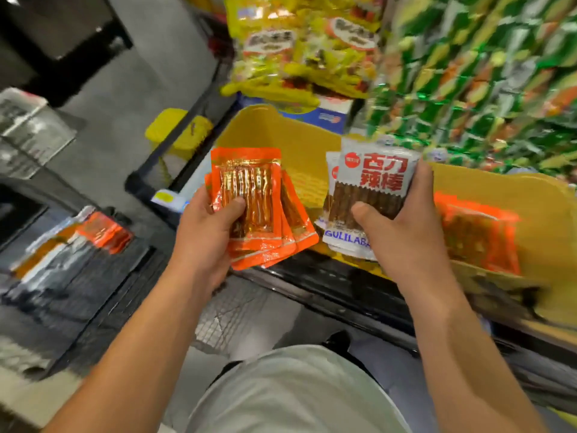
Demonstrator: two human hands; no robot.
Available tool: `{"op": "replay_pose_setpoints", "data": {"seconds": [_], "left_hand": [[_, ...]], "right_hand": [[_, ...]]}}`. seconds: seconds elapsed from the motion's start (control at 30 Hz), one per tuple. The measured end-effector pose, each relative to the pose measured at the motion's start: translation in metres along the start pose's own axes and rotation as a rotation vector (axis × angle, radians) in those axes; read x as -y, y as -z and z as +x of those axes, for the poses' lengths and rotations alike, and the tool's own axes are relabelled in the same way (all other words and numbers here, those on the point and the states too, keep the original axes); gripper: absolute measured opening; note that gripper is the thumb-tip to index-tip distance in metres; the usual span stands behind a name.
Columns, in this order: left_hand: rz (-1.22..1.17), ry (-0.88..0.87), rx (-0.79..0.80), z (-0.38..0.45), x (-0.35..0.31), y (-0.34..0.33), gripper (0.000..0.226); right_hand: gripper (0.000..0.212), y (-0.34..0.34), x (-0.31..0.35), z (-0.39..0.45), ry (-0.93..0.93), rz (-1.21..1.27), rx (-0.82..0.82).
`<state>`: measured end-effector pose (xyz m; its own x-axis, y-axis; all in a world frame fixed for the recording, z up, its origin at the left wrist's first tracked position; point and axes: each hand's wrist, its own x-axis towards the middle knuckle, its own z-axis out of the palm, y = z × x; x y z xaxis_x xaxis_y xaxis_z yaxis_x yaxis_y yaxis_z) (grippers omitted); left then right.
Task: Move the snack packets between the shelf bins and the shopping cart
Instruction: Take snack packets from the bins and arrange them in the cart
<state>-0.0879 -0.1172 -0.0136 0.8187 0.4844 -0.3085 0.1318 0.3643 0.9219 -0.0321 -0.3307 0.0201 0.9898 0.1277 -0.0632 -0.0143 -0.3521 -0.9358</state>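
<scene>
My left hand (206,232) grips a fanned stack of orange snack packets (259,210), thumb on top. My right hand (402,226) grips a stack of white packets with red lettering (371,185), thumb across the front. Both stacks are held above the front edge of a yellow cardboard shelf bin (299,151). To the right, another yellow bin (543,220) holds more orange packets (477,235). At the left, the black wire shopping cart (103,285) contains orange packets (103,232) and white ones beside them.
Yellow snack bags (299,48) hang or lie above the bins, and green packets (487,73) fill the shelf at the upper right. A black shelf rail (343,292) runs below the bins. A small yellow bin (178,129) stands on the grey floor.
</scene>
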Motion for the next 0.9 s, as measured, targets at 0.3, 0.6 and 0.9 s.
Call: {"op": "replay_pose_setpoints", "data": {"seconds": [0.3, 0.6, 0.9], "left_hand": [[-0.086, -0.006, -0.402, -0.053, -0.003, 0.2, 0.028], [-0.369, 0.117, -0.683, -0.078, 0.006, 0.3, 0.021], [-0.67, 0.182, -0.725, -0.007, -0.019, 0.336, 0.022]], "right_hand": [[0.059, -0.195, 0.028, -0.047, 0.084, -0.079, 0.388], [0.063, -0.334, 0.039, -0.065, 0.146, -0.249, 0.742], [0.08, -0.456, 0.052, -0.029, 0.233, -0.31, 0.87]]}}
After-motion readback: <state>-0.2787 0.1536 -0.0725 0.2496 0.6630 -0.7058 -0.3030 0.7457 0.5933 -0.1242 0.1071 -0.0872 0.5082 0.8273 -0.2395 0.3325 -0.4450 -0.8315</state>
